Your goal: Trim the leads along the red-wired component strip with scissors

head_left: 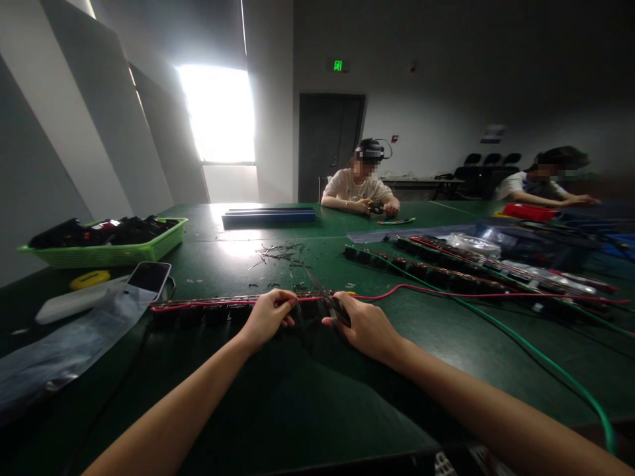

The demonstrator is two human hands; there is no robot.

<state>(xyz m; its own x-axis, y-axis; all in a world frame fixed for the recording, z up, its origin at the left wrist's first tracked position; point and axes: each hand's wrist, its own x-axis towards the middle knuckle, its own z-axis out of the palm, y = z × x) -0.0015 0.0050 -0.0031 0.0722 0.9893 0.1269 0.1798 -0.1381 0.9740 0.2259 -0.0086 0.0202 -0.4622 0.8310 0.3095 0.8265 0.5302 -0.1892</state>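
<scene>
In front of me lies a long dark strip of parts (208,307), with a red wire (391,291) running along its top and away to the right. My left hand (270,314) is at the strip's right part. Its thumb and fingers are pinched together by the red wire; what they hold, if anything, is too dark to make out. My right hand (364,324) is closed round the handles of scissors (321,291), whose blades point up and away, close beside the left fingertips. Beyond the blades lies a heap of thin black offcuts (280,253).
Left are a green basket (161,246) of black parts, a phone (149,277), yellow tape (90,279) and a plastic bag (74,350). More wired strips (436,271) and a green wire (536,360) lie right. Two people (360,185) sit across the table (278,410).
</scene>
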